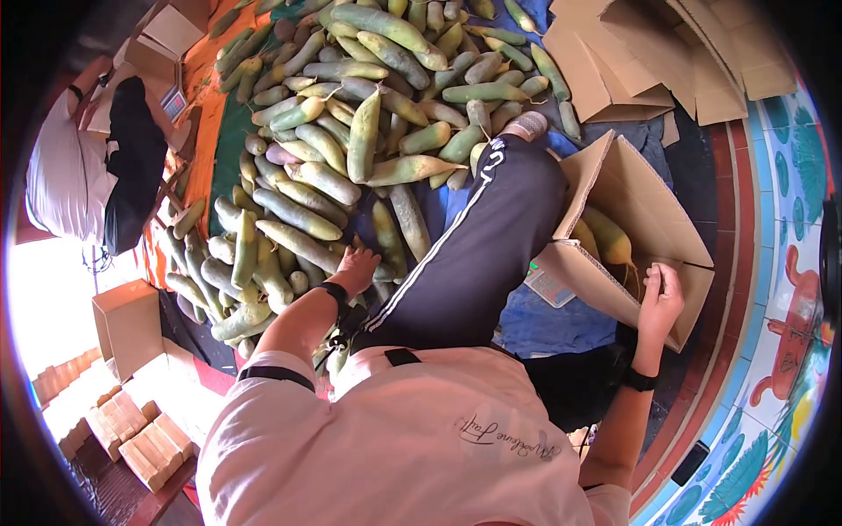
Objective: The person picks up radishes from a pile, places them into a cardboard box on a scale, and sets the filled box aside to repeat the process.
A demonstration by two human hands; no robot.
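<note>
My left hand [357,267] rests at the near edge of a large heap of long green radishes [303,209], its fingers on or beside one of them; the fingertips are partly hard to make out. On the right, my right hand [662,296] is at the near side of an open cardboard box [649,197], fingers curled by its flap. Inside the box lie a few green radishes [607,235]. My bent leg in dark trousers lies between the heap and the box.
A scale [551,286] sits partly under the box. Other cardboard boxes [614,61] stand at the upper right, and one [128,326] at the left. Another person [74,167] sits at the upper left. A painted tile wall [781,289] curves along the right.
</note>
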